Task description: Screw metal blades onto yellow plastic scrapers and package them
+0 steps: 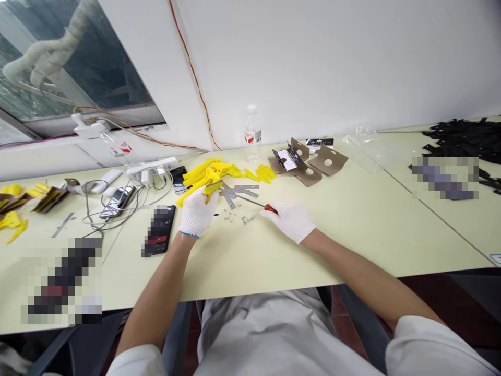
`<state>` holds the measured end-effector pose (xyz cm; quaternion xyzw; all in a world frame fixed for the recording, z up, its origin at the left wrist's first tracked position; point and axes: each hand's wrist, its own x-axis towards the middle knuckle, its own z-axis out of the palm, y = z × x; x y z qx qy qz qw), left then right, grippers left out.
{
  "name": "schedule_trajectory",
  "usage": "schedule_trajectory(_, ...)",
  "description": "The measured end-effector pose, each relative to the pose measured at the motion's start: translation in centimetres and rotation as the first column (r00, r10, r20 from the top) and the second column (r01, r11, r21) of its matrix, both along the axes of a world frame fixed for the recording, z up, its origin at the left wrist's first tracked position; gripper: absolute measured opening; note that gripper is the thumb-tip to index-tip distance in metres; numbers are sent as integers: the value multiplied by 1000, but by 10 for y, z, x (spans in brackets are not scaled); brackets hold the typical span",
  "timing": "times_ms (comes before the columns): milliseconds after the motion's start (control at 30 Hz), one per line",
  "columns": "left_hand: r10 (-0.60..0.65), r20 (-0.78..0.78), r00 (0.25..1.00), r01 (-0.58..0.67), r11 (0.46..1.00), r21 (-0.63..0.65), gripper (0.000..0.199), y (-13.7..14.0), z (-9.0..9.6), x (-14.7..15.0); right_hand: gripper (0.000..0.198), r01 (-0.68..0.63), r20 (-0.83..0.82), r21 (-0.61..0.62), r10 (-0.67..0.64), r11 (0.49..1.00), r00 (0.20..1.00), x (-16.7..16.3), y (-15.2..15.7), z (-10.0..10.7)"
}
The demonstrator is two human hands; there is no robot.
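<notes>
My left hand (197,213), in a white knit glove, is closed around a yellow plastic piece (213,187) with a grey strip along it. The gloved right hand (293,219) grips the red handle of a screwdriver (271,209). Its shaft points left towards the left hand; whether the tip touches the yellow piece I cannot tell. Between the hands lie flat grey metal strips with holes (247,191) and a scatter of small screws (246,220). Just behind the left hand is a heap of yellow plastic parts (215,170), with smaller yellow pieces (261,173) to its right.
A plastic bottle (252,137) stands by the wall. Brown cardboard packaging (327,160) lies right of it. A phone (159,230), tangled cables (90,203) and a power strip (152,166) are at left. Black parts (464,137) are piled far right.
</notes>
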<state>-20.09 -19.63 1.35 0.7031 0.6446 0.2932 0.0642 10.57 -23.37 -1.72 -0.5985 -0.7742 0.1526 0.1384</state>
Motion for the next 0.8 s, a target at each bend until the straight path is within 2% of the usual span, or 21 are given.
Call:
schedule_trajectory(133,11,-8,1000,-11,1000,-4,41,-2,0,0,43,-73,-81,-103,65,992,995,2,2,3)
schedule_trajectory(267,14,-18,1000,-15,1000,-7,45,-2,-1,-1,48,-196,-309,-238,117,951,944,5,2,7)
schedule_trajectory(333,12,-20,1000,-12,1000,-4,45,-1,-2,-1,52,-242,-435,-374,61,895,898,7,0,9)
schedule_trajectory(400,7,-24,1000,-7,1000,2,45,1,-3,-2,56,-289,-529,-509,-30,811,848,9,-3,12)
schedule_trajectory(467,5,-42,999,-5,1000,16,44,2,-5,-2,59,-342,-591,-582,-95,738,801,10,-5,15)
schedule_trajectory(533,9,-67,998,-7,999,33,44,2,-7,-2,60,-378,-626,-605,-125,701,770,11,-6,19)
schedule_trajectory(633,24,-88,996,-20,999,50,44,1,-8,0,48,-330,-586,-610,-131,721,800,10,-6,24)
schedule_trajectory(733,49,-105,993,-43,998,52,45,0,-5,3,38,-169,-474,-546,-136,821,870,8,-5,24)
schedule_trajectory(800,57,-110,992,-52,998,42,45,0,-2,5,37,-55,-411,-417,-134,907,902,5,-4,20)
